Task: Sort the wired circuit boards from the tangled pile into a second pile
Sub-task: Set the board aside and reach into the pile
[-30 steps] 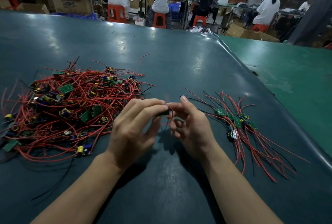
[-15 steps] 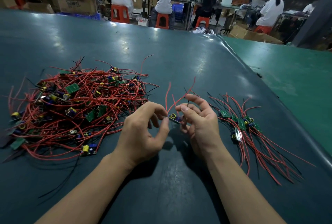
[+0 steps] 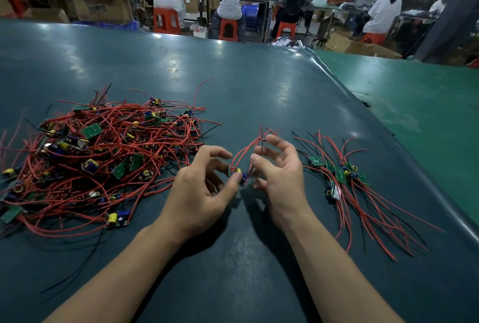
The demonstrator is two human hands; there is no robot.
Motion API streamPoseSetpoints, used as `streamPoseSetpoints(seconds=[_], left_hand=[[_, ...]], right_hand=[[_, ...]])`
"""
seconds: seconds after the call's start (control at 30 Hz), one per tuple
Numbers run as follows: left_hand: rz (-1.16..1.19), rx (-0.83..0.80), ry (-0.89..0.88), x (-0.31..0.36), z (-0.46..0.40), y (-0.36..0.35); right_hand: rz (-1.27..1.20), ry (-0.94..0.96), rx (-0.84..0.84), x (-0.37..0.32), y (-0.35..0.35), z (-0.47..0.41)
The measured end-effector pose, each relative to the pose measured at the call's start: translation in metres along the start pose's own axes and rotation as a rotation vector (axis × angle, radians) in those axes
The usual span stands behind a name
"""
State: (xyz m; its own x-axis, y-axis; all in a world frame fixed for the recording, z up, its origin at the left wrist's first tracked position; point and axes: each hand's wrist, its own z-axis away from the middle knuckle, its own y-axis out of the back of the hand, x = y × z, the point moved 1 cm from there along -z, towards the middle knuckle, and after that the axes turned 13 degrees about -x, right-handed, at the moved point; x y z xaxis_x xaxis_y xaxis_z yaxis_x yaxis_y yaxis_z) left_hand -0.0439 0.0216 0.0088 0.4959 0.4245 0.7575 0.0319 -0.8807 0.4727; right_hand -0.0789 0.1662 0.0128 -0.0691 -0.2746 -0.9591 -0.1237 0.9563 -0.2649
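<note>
A big tangled pile [image 3: 103,162] of small green circuit boards with red and black wires lies at the left of the dark table [image 3: 233,89]. A second, smaller pile [image 3: 342,177] with its wires fanned toward me lies at the right. Between them my left hand [image 3: 202,190] pinches one small wired board [image 3: 238,173] with blue and yellow parts just above the table. Its red wires [image 3: 246,149] arch upward. My right hand [image 3: 281,177] sits beside it, fingers loosely curled and spread around those wires, with no clear pinch.
The dark table's right edge [image 3: 388,141] drops to a green surface [image 3: 427,105]. A loose black wire [image 3: 77,265] trails from the big pile toward me. Seated people, red stools [image 3: 166,21] and cardboard boxes [image 3: 101,6] fill the background beyond the table's far edge.
The board passed from my right hand's fingers to my left hand's pinch. My right hand's fingers have loosened and spread among the raised wires. The view shifted slightly.
</note>
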Motion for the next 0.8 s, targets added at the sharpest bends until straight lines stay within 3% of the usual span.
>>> streamPoseSetpoints(seconds=[0.1,0.27,0.47,0.6,0.8], left_hand=[[-0.021,-0.047,0.007,-0.0003,0.0004,-0.0021],[-0.050,-0.102,0.009,-0.0026,0.0017,-0.0026],[-0.068,-0.109,0.038,-0.0049,0.0016,-0.0026],[-0.055,-0.146,0.085,-0.0073,0.0015,-0.0040],[-0.023,-0.065,0.057,-0.0032,0.0009,-0.0017]], right_hand=[[-0.005,-0.078,0.058,0.0020,0.0026,-0.0028],[0.002,-0.072,-0.043,0.0019,-0.0004,-0.0012],[-0.046,-0.073,0.040,0.0030,-0.0014,-0.0028],[-0.020,-0.062,-0.021,0.0028,-0.0010,-0.0022],[-0.061,-0.029,-0.124,0.0052,-0.0033,-0.0024]])
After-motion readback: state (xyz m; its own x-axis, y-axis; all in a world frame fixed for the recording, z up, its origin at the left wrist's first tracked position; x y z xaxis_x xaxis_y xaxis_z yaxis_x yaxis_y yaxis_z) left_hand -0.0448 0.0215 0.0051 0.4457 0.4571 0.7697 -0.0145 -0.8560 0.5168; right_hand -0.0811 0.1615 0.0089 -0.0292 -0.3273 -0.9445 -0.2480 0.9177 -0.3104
